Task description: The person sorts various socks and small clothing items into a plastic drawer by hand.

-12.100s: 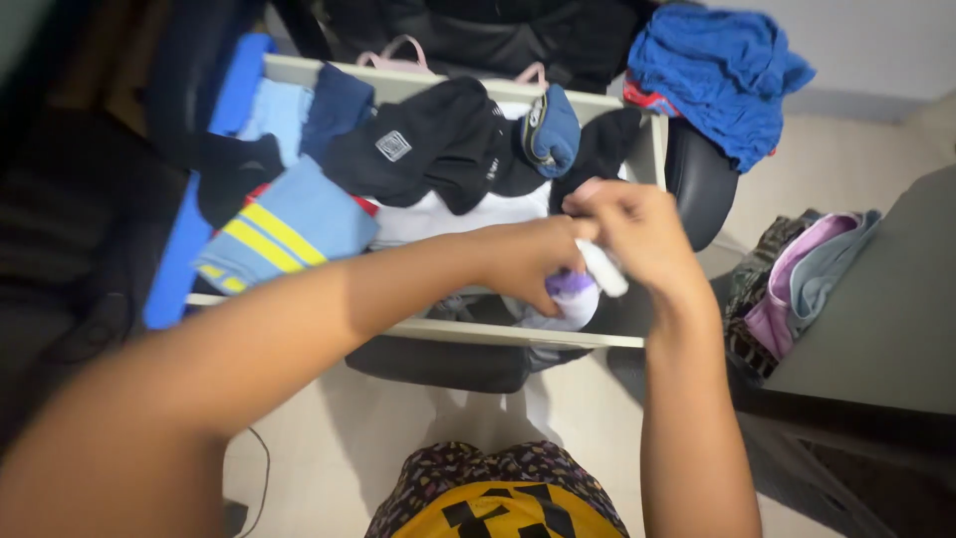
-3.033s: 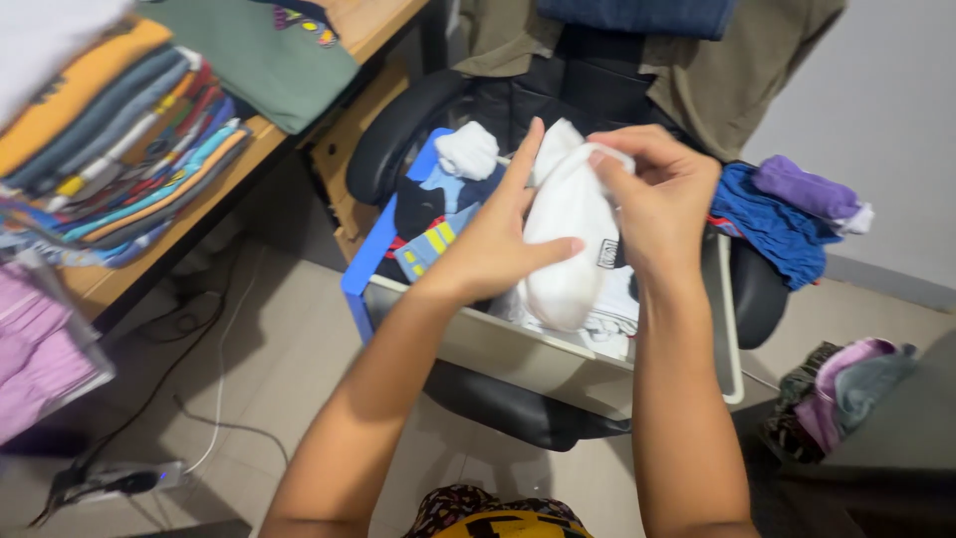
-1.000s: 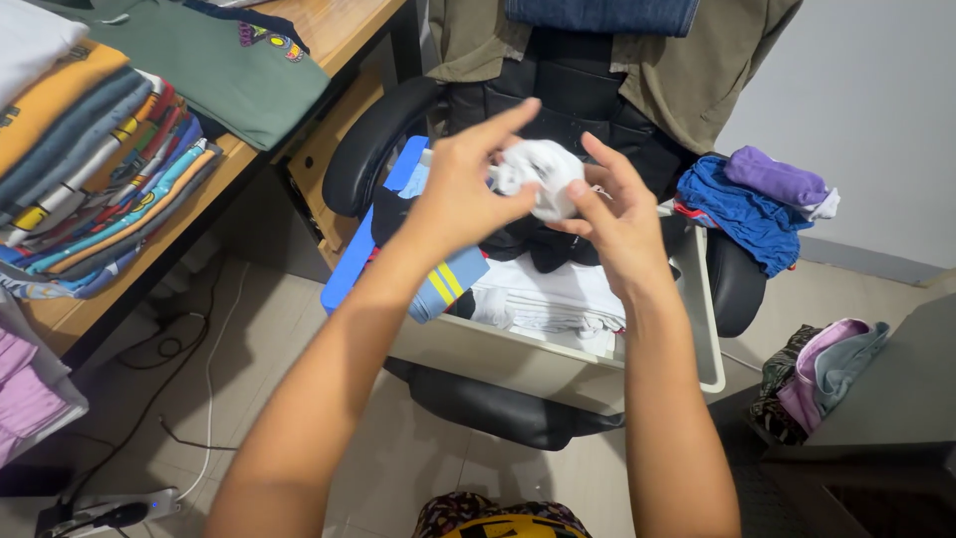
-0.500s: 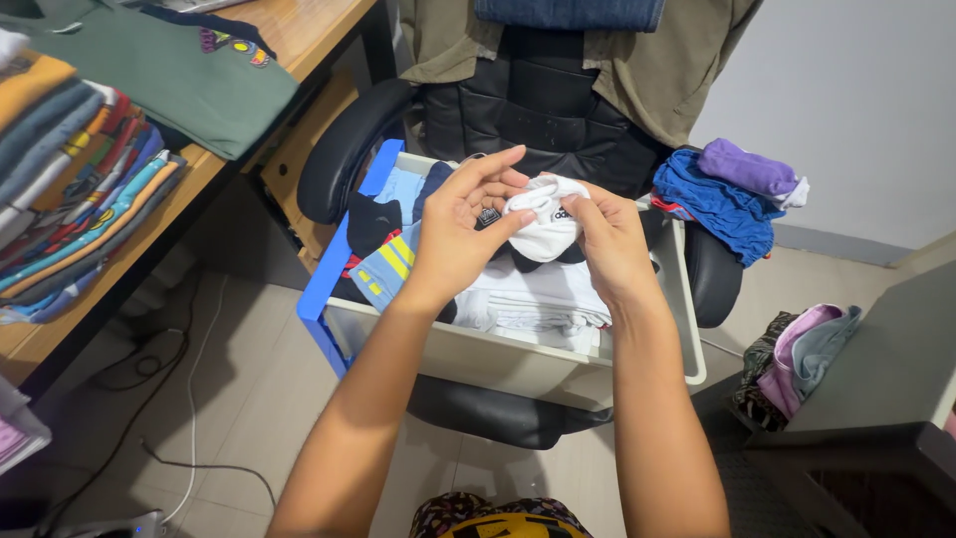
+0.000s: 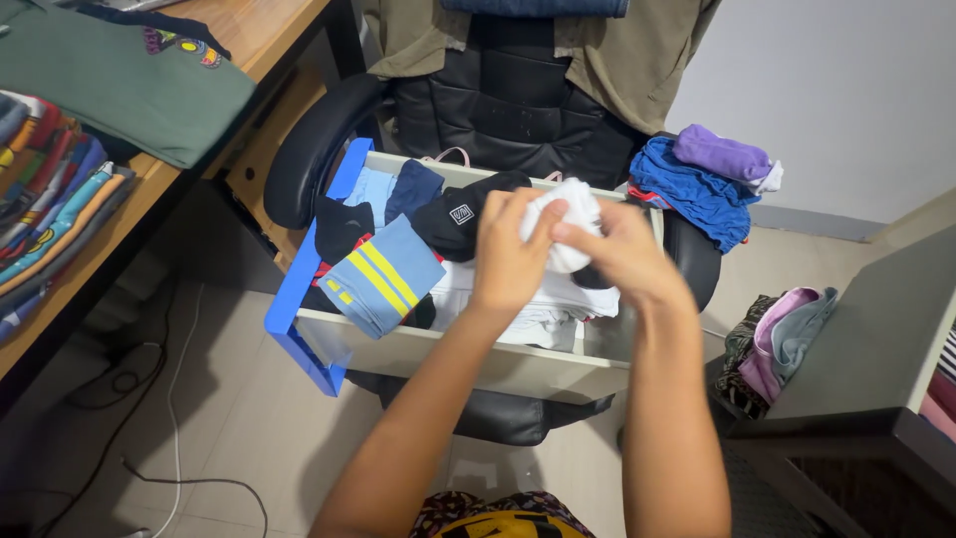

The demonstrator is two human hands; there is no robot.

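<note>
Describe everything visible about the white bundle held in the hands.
The white sock bundle is soft knit fabric, rolled into a rounded ball, plain white where it shows. Both hands pinch it: the left hand from the left, the right hand from the right, covering its lower part. It is held above the clothes-filled drawer resting on the black chair.

Both hands are motion-blurred; the left hand (image 5: 513, 259) covers part of the white sock bundle (image 5: 565, 224). Tabletop (image 5: 254, 30) cut off at frame edge.
</note>
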